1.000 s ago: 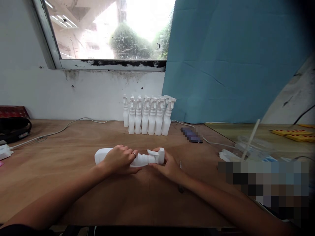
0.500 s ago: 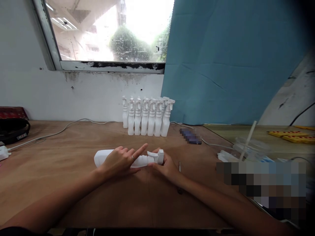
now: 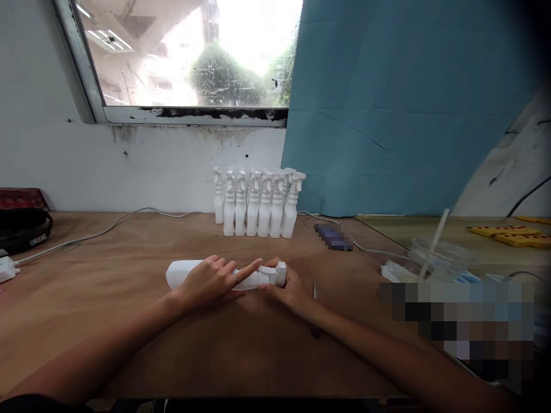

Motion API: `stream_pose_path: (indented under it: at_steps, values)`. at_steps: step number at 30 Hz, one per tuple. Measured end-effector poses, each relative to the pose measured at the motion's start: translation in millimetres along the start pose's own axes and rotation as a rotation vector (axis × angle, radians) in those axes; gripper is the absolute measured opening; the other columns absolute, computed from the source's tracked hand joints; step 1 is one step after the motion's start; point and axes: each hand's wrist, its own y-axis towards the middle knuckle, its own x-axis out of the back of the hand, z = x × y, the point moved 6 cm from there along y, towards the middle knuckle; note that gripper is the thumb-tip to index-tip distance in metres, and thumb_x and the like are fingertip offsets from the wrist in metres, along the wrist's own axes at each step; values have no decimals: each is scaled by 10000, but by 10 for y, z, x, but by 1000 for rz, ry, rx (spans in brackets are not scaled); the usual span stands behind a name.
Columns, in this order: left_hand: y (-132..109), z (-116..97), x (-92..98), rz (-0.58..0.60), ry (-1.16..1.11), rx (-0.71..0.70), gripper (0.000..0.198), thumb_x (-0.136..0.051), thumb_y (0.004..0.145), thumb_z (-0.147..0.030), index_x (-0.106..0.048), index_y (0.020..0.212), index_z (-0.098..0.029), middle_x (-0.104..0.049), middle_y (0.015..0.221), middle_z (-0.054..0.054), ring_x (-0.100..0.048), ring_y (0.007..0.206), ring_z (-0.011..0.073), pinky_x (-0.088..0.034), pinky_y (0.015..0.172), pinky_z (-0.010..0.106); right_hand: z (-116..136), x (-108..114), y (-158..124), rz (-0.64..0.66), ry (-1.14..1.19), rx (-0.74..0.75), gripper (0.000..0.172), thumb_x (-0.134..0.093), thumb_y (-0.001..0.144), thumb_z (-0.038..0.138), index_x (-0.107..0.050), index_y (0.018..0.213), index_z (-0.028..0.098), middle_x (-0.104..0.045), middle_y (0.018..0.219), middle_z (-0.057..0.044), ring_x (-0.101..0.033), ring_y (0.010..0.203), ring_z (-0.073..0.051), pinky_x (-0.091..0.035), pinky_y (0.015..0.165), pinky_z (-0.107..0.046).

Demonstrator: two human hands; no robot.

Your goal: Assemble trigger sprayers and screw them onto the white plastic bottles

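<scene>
A white spray bottle (image 3: pixel 183 273) is held sideways above the wooden table, its base to the left and its trigger head to the right. My left hand (image 3: pixel 213 281), with a ring on one finger, wraps round the bottle's body; the index finger stretches along the neck to the trigger. Around the spray head my right hand (image 3: pixel 290 289) is closed, thumb in front and fingers behind. Farther back, a group of matching white spray bottles (image 3: pixel 258 212) stands upright in rows near the wall.
A phone (image 3: pixel 333 236) lies right of the standing bottles. A thin tool (image 3: pixel 314 290) lies by my right wrist. White cables (image 3: pixel 116 221) run along the back. At right are a plastic cup with a straw (image 3: pixel 434 244) and yellow pieces (image 3: pixel 523 238); headphones (image 3: pixel 26 229) sit at left.
My left index finger has come down from a raised position onto the trigger area, and the trigger looks pressed closer to the neck. Both hands keep their hold on the bottle.
</scene>
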Motion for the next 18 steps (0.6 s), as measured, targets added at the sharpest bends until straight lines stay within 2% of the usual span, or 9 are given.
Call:
stream_pose_path:
  at_steps: [2,7,9,12,14,16,18]
  values:
    - [1,1,-7,7,-3,-3,674,-384,950,-536,-194,1497,-192,-629,779,27,-586,630,184,-325,571,309,-9,0,1,-3,-6,2,338,-722,714,377,-490,889,206,-508,764,24,-481,694,-147,-388,618,-252]
    - [-4,-19,-59,46,44,-37,501,-384,960,-509,-404,1389,-252,-623,786,37,-585,606,172,-302,561,305,-54,0,13,-4,10,12,356,-728,712,369,-495,920,199,-528,777,21,-484,682,-140,-384,610,-247]
    - [0,-16,-52,49,14,-19,550,-408,951,-514,-354,1425,-241,-627,789,35,-592,623,181,-314,569,306,-53,5,13,-5,10,14,361,-732,709,381,-496,912,199,-527,771,23,-489,684,-141,-391,609,-247]
    - [8,21,-7,45,-96,49,740,-471,914,-536,-165,1505,-213,-647,812,23,-610,671,203,-352,599,315,-20,19,4,-16,-34,22,354,-733,713,402,-510,895,195,-526,757,24,-496,689,-145,-409,616,-252]
    - [6,70,32,37,-195,96,797,-506,888,-534,-144,1509,-189,-671,876,33,-627,722,216,-382,631,325,6,27,10,-15,-81,27,351,-733,726,400,-529,920,190,-556,790,11,-518,718,-155,-434,642,-264]
    - [-9,146,55,31,-290,121,704,-541,856,-494,-316,1447,-184,-682,949,50,-638,789,227,-409,676,334,50,31,35,4,-97,47,360,-725,749,387,-541,988,190,-596,876,-16,-555,786,-174,-468,694,-289]
    - [-37,278,35,28,-363,147,497,-577,815,-440,-541,1247,-196,-687,961,51,-640,831,233,-424,711,333,166,58,61,-3,-101,123,433,-725,763,354,-520,1115,207,-604,1024,-51,-577,918,-203,-488,789,-329]
